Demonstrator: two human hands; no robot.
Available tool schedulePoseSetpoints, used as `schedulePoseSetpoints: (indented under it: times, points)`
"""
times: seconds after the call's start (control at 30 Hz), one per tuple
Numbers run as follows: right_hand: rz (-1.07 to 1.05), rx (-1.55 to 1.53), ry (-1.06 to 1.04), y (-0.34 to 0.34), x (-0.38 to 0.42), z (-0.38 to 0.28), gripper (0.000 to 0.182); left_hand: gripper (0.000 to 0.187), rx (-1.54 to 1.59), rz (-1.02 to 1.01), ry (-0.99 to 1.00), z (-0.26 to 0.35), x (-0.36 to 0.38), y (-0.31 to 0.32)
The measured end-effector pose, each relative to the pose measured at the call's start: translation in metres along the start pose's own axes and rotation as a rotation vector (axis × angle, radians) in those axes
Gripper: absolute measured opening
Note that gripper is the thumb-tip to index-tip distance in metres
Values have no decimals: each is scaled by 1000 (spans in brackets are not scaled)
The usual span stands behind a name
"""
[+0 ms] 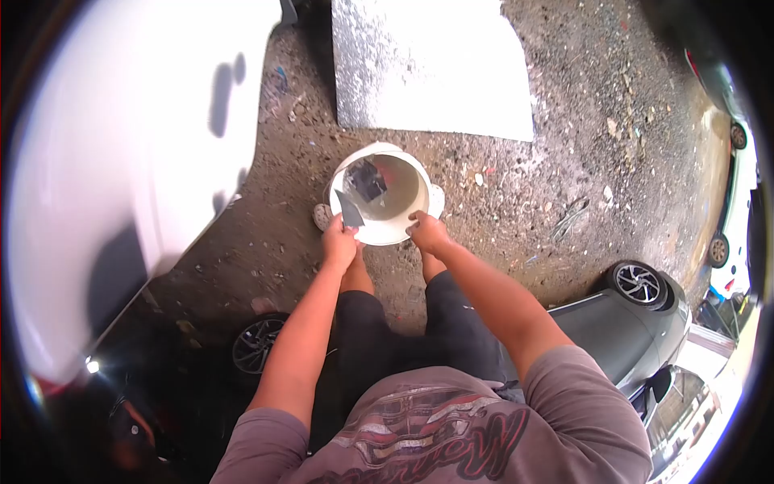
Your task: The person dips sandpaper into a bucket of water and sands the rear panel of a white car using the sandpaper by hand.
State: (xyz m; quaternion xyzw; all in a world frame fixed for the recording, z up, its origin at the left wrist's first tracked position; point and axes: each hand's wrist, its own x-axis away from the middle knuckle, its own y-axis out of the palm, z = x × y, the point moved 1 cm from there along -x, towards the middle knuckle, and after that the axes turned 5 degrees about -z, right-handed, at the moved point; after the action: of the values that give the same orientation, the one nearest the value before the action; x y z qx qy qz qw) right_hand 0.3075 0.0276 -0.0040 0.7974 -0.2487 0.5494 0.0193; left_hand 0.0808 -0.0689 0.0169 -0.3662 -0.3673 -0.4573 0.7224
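Note:
My left hand [339,244] is closed around a putty knife, its grey, tapering blade [351,212] pointing over the near left rim of a white bucket [385,235]. At the bucket's near right rim is my right hand [428,233], fingers curled and gripping the edge. Inside the bucket, towards its left, lies a dark, squarish piece [367,180] with something clear and shiny around it; I cannot make out what it is. The bucket is between my feet, which wear pale perforated shoes [322,216].
A large whitish sheet [431,73] lies on the gravelly ground beyond the bucket. A white vehicle panel [185,145] stands close on the left. A dark grey car [601,331] is at the right, and a wheel [256,345] shows at the lower left. More cars [732,202] line the far right.

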Motion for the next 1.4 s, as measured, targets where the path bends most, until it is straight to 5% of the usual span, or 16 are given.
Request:
schedulePoseSetpoints:
  times: [0.07,0.13,0.33,0.43,0.5,0.53,0.6,0.63,0.7,0.77,0.83,0.97,1.13,1.23,1.4]
  points:
    - [-45,126,-2,11,-31,5,63,58,-33,14,51,-18,-41,6]
    - [-2,117,-1,29,-73,6,65,71,-394,6,99,-26,-77,10]
    - [126,20,87,65,-207,-10,73,80,-601,-124,4,-50,-153,20]
    - [222,4,-4,82,-260,-2,66,80,-670,-124,-28,-66,-182,23]
    - [74,114,-74,94,-282,13,41,79,-685,-132,-47,-83,-195,22]
    - [62,38,-33,92,-277,12,25,79,-577,-151,-61,-91,-202,20]
    - [-88,-234,6,85,-254,13,25,79,-458,-166,-62,-91,-206,20]
    - [-235,-506,31,82,-239,13,24,74,-151,-189,-177,-82,-202,18]
    - [-255,-451,2,68,-198,7,24,64,466,-227,-384,-63,-194,17]
    - [-286,-248,20,61,-165,-2,23,58,474,-298,-406,-54,-185,20]
    - [-88,24,-261,67,-135,-6,27,46,473,-437,-455,-52,-179,26]
    - [-59,197,-422,65,-109,-4,31,37,431,-326,-192,-67,-182,21]
    - [-75,563,-27,57,-137,22,33,45,527,-235,-250,-64,-186,16]
    - [134,471,-9,56,-174,28,33,47,547,-203,-291,-73,-192,14]
    - [88,269,170,31,-234,3,38,50,603,-181,-329,-75,-191,15]
